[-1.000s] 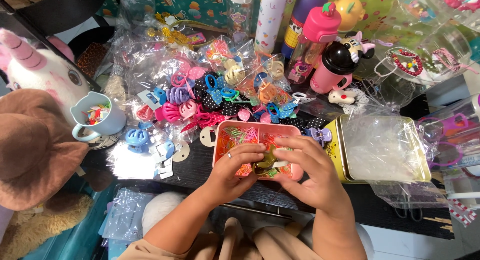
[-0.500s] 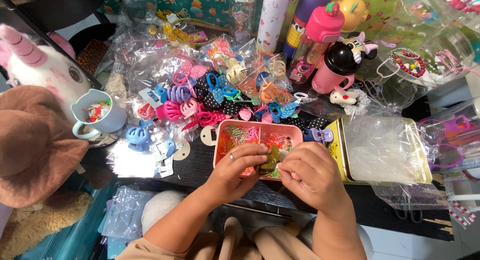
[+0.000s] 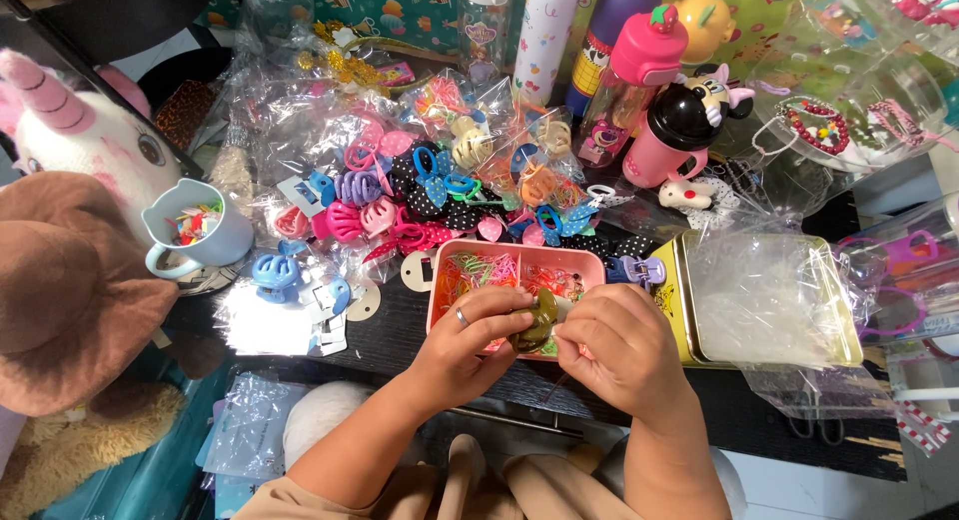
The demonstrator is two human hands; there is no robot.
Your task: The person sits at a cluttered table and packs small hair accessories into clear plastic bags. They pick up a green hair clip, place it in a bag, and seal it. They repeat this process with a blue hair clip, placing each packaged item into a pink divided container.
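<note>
Over the near edge of a pink tray [image 3: 584,264] full of small colourful hair ties, both hands meet. My left hand [image 3: 468,342], with a ring on one finger, pinches an olive-green hair clip [image 3: 537,320] from the left. My right hand [image 3: 619,348] has its fingers curled against the same clip from the right. The fingers hide part of the clip.
Behind the tray lie several bagged hair clips and bows [image 3: 420,195]. A yellow tin [image 3: 759,300] with clear plastic stands to the right, bottles [image 3: 649,75] at the back, a blue cup [image 3: 195,230] and a plush unicorn [image 3: 70,140] at the left.
Both hands have drawn slightly toward me from inside the tray to its near edge. The green clip now shows between the fingers.
</note>
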